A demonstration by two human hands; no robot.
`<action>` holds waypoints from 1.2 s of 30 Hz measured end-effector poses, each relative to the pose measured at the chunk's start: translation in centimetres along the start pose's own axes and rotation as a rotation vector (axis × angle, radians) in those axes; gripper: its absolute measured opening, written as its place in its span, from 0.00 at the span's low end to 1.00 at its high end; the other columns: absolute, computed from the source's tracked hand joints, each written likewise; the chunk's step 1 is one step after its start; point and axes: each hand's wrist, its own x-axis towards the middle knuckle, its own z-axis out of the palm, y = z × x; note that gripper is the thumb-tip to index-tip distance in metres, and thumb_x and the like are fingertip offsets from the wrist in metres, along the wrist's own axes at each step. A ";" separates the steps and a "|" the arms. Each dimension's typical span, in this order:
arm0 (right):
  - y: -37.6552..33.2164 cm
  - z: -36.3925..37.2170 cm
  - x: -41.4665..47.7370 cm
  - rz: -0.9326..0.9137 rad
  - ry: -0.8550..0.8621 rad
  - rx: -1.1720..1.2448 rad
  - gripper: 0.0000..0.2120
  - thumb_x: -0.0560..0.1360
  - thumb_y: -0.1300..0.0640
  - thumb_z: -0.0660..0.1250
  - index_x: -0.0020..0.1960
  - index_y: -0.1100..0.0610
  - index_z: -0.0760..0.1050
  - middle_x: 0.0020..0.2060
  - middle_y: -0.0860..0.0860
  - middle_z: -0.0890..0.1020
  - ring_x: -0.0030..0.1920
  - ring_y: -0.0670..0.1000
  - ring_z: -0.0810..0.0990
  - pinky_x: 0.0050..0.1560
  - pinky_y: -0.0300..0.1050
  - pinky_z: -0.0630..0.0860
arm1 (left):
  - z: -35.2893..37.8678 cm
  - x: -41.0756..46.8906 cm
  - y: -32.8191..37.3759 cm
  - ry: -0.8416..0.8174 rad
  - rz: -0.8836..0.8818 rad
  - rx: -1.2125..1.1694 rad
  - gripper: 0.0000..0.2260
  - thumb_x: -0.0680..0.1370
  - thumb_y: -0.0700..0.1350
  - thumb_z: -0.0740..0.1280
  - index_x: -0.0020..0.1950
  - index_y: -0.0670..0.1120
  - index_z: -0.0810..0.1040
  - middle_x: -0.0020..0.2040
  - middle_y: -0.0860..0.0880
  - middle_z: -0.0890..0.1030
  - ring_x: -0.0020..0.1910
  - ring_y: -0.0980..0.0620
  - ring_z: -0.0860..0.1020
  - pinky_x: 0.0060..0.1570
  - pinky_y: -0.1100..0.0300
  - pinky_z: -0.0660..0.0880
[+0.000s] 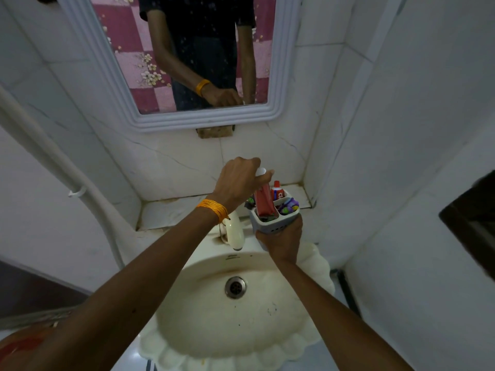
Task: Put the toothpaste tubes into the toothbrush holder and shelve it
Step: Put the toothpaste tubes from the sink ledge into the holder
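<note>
My right hand [281,241] grips the base of a grey toothbrush holder [276,222] and holds it above the sink's back rim. My left hand [238,180], with an orange thread at the wrist, pinches the white cap end of a red toothpaste tube [263,200]. The tube stands upright with its lower end inside the holder's front left compartment. A second, smaller red toothpaste tube [277,191] stands in the back compartment. Purple and green items [288,206] fill the right compartment.
A cream sink [316,266] with a white tap [235,232] lies below the hands. Behind it runs a white tiled ledge [171,211] in the wall corner, under a white-framed mirror [192,121]. A white pipe [67,178] slants down at the left.
</note>
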 end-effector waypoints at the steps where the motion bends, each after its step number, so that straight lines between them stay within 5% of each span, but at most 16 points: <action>1: 0.0 0.1 0.0 0.000 0.004 -0.011 0.60 0.51 0.39 0.84 0.76 0.62 0.66 0.65 0.58 0.79 0.66 0.58 0.81 0.62 0.58 0.84 | 0.2 -0.1 0.1 -0.045 0.020 0.011 0.20 0.79 0.59 0.63 0.47 0.41 0.78 0.41 0.42 0.82 0.35 0.47 0.75 0.36 0.55 0.73; 7: 0.8 0.4 -0.1 0.009 -0.015 -0.007 0.62 0.54 0.33 0.82 0.77 0.63 0.65 0.67 0.59 0.79 0.68 0.59 0.81 0.65 0.60 0.83 | 2.6 -1.0 0.2 -0.174 0.011 0.039 0.21 0.78 0.59 0.63 0.48 0.41 0.78 0.44 0.40 0.83 0.40 0.43 0.78 0.39 0.53 0.74; 10: 0.9 0.5 -0.1 0.024 -0.017 -0.034 0.65 0.54 0.24 0.78 0.77 0.63 0.65 0.67 0.59 0.79 0.68 0.59 0.80 0.67 0.52 0.81 | 3.2 -0.9 0.5 -0.266 0.018 0.108 0.22 0.79 0.59 0.62 0.51 0.40 0.79 0.47 0.38 0.82 0.44 0.41 0.80 0.41 0.53 0.74; 14: -1.2 0.4 -0.4 0.050 0.002 -0.095 0.62 0.52 0.31 0.76 0.75 0.67 0.68 0.64 0.62 0.80 0.65 0.62 0.81 0.62 0.44 0.76 | 4.6 -1.4 0.9 -0.375 0.006 0.125 0.21 0.80 0.57 0.62 0.61 0.43 0.80 0.53 0.40 0.82 0.51 0.42 0.80 0.44 0.55 0.72; 17: -1.5 0.1 -0.6 0.033 0.007 -0.135 0.61 0.51 0.33 0.74 0.74 0.69 0.69 0.63 0.63 0.80 0.65 0.62 0.81 0.62 0.43 0.74 | 5.7 -1.7 1.1 -0.414 -0.015 0.111 0.17 0.82 0.52 0.59 0.58 0.40 0.79 0.52 0.38 0.82 0.50 0.41 0.81 0.45 0.53 0.73; 24: -1.9 -0.5 -1.0 0.005 0.038 -0.141 0.59 0.53 0.34 0.75 0.73 0.71 0.68 0.62 0.65 0.80 0.63 0.65 0.82 0.61 0.62 0.83 | 6.6 -1.3 1.9 -0.427 0.009 0.112 0.16 0.82 0.50 0.60 0.60 0.39 0.77 0.53 0.38 0.83 0.51 0.40 0.81 0.51 0.51 0.77; 28: -2.4 -0.6 -1.2 0.001 0.033 -0.151 0.58 0.55 0.33 0.75 0.73 0.71 0.69 0.62 0.67 0.80 0.63 0.67 0.83 0.59 0.64 0.84 | 6.3 -1.4 2.1 -0.363 0.046 0.193 0.18 0.80 0.54 0.61 0.58 0.42 0.79 0.52 0.41 0.83 0.49 0.42 0.81 0.44 0.54 0.74; 36: -4.9 -2.2 -0.1 0.092 -0.013 0.018 0.58 0.49 0.36 0.77 0.72 0.64 0.71 0.63 0.60 0.82 0.63 0.58 0.83 0.58 0.48 0.80 | -0.3 -0.9 1.1 0.022 0.031 0.124 0.16 0.80 0.56 0.58 0.52 0.47 0.80 0.46 0.44 0.85 0.46 0.41 0.82 0.40 0.53 0.76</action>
